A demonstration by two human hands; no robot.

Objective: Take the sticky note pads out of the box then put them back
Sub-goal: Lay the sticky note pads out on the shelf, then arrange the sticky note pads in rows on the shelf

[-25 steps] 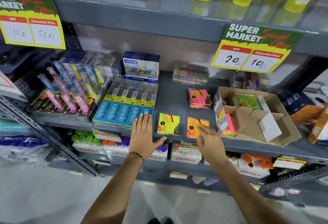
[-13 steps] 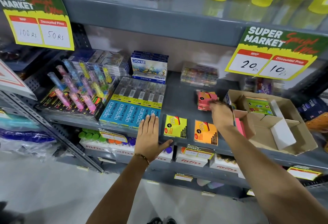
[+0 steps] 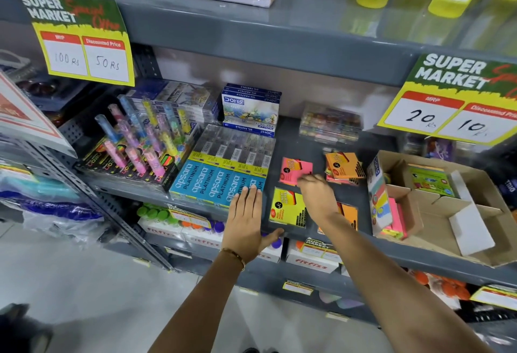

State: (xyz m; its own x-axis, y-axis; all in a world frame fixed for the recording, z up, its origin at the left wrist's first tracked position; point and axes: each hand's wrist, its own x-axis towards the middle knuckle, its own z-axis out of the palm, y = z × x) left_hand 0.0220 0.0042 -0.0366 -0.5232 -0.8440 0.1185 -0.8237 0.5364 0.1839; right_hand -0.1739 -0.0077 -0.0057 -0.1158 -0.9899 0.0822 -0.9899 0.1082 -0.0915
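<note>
Sticky note pads lie spread on the grey shelf (image 3: 313,134): pink pad (image 3: 293,169) at the right hand's (image 3: 317,197) fingertips, yellow pad (image 3: 286,207) just left of that wrist, orange pad (image 3: 349,214) partly hidden under the forearm, and an orange-topped stack (image 3: 344,168) just right of the fingers. Right hand is curled over the pink pad's near edge; motion blur there, cannot tell if it actually grips. Cardboard box (image 3: 475,224), to the right of that hand, is open with flaps folded in: green pad (image 3: 430,180) in the far compartment, pink and yellow pads (image 3: 396,220) standing on edge in the near left one, the rest bare cardboard. Box's right side is cut off by the frame edge. Left hand (image 3: 246,218) lies flat and open on the shelf edge, fingertips on the blue pencil boxes (image 3: 221,183), thumb hooked under the shelf lip.
</note>
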